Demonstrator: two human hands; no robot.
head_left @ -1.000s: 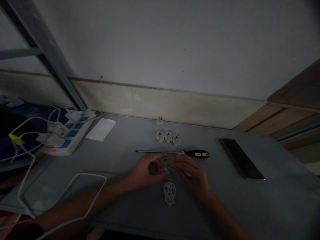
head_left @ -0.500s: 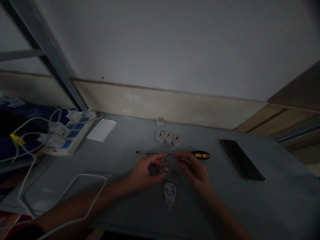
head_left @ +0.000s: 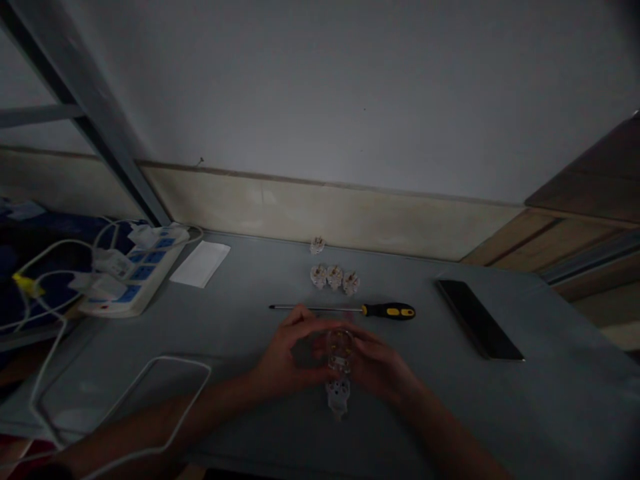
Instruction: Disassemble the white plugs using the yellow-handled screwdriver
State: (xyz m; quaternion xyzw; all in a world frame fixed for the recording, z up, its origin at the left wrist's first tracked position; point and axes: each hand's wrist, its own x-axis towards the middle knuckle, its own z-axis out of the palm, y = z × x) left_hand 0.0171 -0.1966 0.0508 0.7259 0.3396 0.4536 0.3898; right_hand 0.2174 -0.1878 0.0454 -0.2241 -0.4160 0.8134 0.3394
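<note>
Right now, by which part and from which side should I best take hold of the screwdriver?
Probably by the thick black and yellow handle, from above, with the right hand: it lies flat, pointing right, uncovered. The thin metal shaft offers less to grip, and the left hand overlaps it in view. Both hands hold the clear plastic piece, so the right should let go first.

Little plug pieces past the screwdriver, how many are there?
4. The back piece sits alone, nearest the wall. Closer in, three sit in a row: the left piece, the middle piece and the right piece. None there looks hidden.
</note>
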